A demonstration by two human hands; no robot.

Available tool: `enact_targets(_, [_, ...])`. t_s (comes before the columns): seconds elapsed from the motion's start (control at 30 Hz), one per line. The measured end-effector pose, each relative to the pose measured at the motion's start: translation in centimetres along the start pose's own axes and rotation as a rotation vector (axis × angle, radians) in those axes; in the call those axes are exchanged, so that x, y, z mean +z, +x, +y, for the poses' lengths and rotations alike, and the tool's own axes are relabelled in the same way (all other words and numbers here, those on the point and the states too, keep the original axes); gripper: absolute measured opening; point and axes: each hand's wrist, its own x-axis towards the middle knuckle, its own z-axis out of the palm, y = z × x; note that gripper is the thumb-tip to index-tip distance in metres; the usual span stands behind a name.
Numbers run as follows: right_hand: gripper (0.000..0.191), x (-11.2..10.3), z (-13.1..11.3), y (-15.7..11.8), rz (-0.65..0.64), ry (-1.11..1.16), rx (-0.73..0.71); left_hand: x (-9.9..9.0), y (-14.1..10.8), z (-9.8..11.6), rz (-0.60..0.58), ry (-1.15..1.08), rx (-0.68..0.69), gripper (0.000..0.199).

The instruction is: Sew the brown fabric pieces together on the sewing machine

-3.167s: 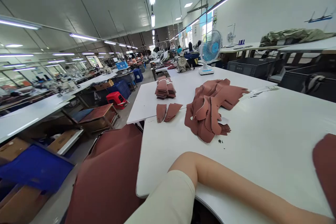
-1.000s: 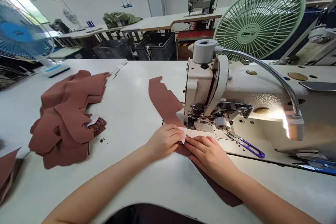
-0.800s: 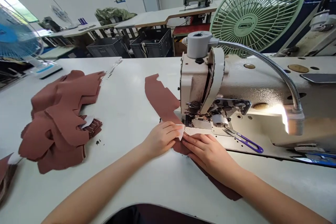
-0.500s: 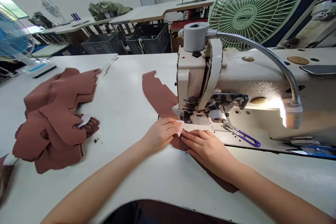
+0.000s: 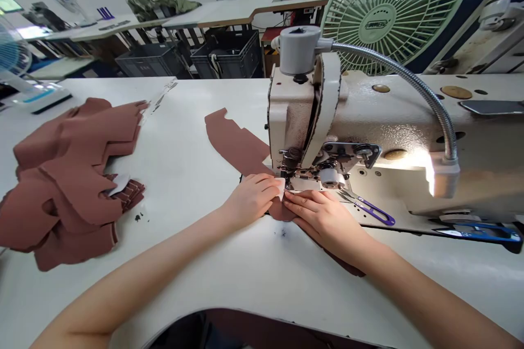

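A long brown fabric piece [image 5: 237, 144] lies slantwise under the presser foot of the sewing machine [image 5: 301, 114]. My left hand [image 5: 251, 199] rests on it, left of the needle area, fingers closed on a small white patch [image 5: 281, 187] laid over the brown fabric. Just in front of the presser foot, my right hand [image 5: 323, 215] lies flat with fingers stretched out, pressing the fabric down. Its fingertips are close to the white patch. The fabric's near end shows beneath my right wrist. Purple-handled thread snips [image 5: 370, 210] lie on the machine bed, right of that hand.
A pile of cut brown pieces [image 5: 77, 174] covers the table's left side. The lit gooseneck lamp [image 5: 444, 172] hangs over the machine bed. Blue-handled scissors [image 5: 483, 233] lie at far right. A green fan [image 5: 379, 22] stands behind the machine, grey crates [image 5: 229, 57] beyond the table.
The brown fabric has slid a little away from me and leftward past the presser foot, both hands moving with it. The white patch is nearer the needle. My whole view has shifted slightly.
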Motion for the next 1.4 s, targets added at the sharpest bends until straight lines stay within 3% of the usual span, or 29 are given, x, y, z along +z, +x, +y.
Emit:
enact_targets(0.4, [0.03,-0.5,0.6,-0.2,0.018,-0.02,0.011,0.6,0.7,0.4,0.003,-0.032,-0.063,0.02])
enact_targets(0.8, [0.03,-0.7,0.3,0.3,0.0,-0.024,0.032,0.2,1.4,-0.5,-0.052,-0.026,-0.11,0.023])
enact_targets(0.97, [0.026,-0.8,0.1,0.5,0.026,-0.049,-0.012,0.2,1.0,-0.3,-0.05,-0.04,-0.074,0.019])
enact_targets(1.2, [0.041,-0.5,-0.6,0.8,-0.125,-0.092,-0.012,0.0,1.1,-0.2,-0.079,-0.051,-0.097,0.021])
enact_targets(1.4, [0.043,-0.1,-0.8,0.7,-0.106,-0.087,0.012,-1.0,1.7,0.2,-0.133,0.068,-0.097,0.019])
